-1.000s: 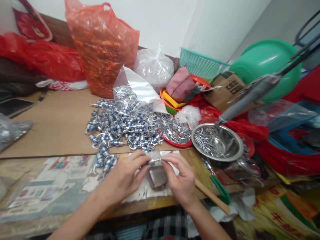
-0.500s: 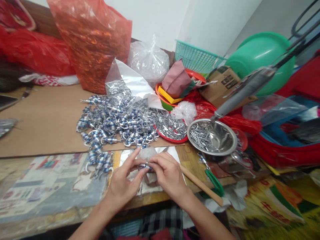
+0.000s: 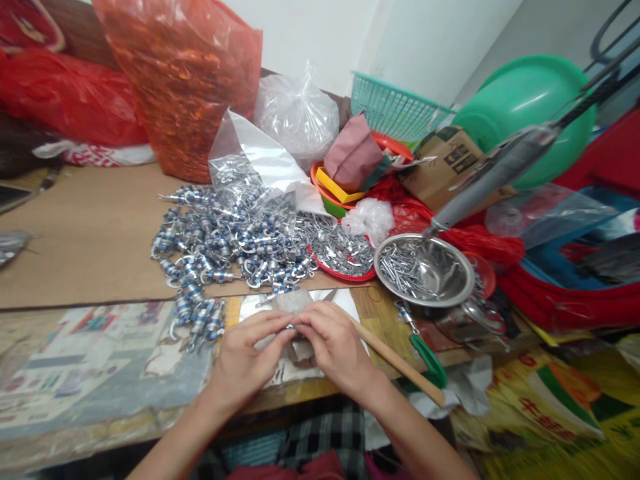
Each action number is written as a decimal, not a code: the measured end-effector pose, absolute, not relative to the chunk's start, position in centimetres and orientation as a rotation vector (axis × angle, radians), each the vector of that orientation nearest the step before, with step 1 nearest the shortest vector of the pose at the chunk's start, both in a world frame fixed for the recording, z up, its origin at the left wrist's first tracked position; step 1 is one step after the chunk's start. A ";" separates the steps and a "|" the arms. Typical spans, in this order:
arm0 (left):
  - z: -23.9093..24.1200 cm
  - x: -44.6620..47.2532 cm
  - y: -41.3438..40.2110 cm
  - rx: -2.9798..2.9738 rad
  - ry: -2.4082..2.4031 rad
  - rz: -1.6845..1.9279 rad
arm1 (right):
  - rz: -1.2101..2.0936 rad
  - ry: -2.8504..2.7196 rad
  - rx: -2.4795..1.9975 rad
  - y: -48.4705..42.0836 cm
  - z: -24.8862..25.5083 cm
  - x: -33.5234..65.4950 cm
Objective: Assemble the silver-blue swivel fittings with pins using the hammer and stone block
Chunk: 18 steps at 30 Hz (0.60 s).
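Pinching metal part (image 3: 291, 327) between left hand (image 3: 244, 350) and right hand (image 3: 336, 343), lower centre.
Likely light, stiff, slippery; grip at ends.

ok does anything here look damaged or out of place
The printed sheet at left has a ragged pale patch, seemingly torn. One blue-and-silver piece lies before the metal bowl, apart from the pile.

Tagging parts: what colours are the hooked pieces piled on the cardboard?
Hooked pieces: silver with blue bands; best seen in the head view.
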<state>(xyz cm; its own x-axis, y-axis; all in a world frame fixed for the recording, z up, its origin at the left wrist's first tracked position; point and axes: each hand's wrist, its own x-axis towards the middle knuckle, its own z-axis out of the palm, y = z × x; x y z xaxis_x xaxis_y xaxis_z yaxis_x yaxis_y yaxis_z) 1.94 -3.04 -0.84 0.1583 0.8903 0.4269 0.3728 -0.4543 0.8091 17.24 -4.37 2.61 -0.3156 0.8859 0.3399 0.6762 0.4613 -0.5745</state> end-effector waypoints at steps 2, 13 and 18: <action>-0.4 1.9 -3.0 1.854 1.209 1.242 | 0.443 -2.103 -1.275 -4.4 2.6 17.3; 2.4 0.6 -2.8 1.688 1.145 1.001 | -0.003 -2.271 -0.747 -5.1 1.3 19.7; 2.8 0.2 -3.4 2.049 1.084 1.108 | -0.010 -2.262 -0.761 -5.4 2.4 19.5</action>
<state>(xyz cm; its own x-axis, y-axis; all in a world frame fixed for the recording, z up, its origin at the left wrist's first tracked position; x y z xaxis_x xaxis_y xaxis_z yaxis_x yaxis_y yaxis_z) 0.19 -3.38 2.82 0.3301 0.8528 0.4047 0.3860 -0.5132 0.7666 19.54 -5.41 2.40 -0.5522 0.5193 0.6522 0.5252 0.8243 -0.2116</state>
